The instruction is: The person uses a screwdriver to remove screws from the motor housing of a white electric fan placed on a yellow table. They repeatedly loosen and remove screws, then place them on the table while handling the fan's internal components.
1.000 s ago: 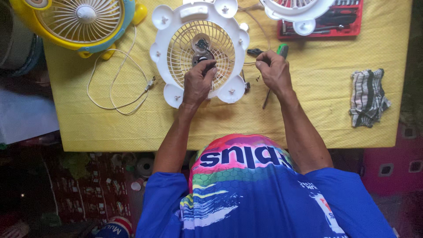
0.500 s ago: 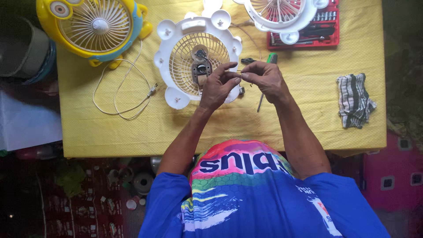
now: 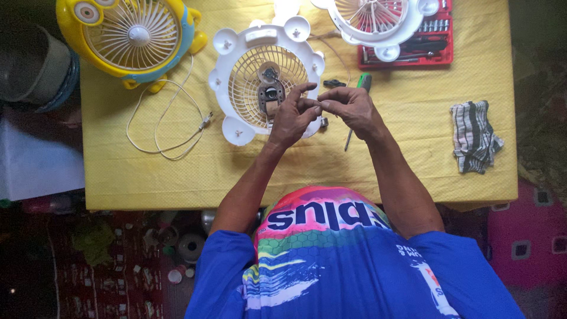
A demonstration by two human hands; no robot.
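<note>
A white fan housing (image 3: 236,118) with a round wire grille lies flat on the yellow tablecloth (image 3: 413,118), its small motor (image 3: 270,94) bare at the centre. My left hand (image 3: 289,118) and my right hand (image 3: 351,109) meet just right of the motor, above the housing's rim. The fingertips of both pinch together on a small part, too tiny to make out. A screwdriver with a green handle (image 3: 364,81) lies on the cloth under my right hand. A small black piece (image 3: 333,83) rests near it.
A yellow and blue fan (image 3: 133,38) stands at the back left, with a white cable (image 3: 168,127) looped beside it. Another white grille (image 3: 378,18) overlaps a red tool case (image 3: 437,44) at the back right. A striped cloth (image 3: 475,137) lies at the right.
My left hand has come off the fan motor and moved right to meet my right hand. Both now pinch together above the housing's rim.
</note>
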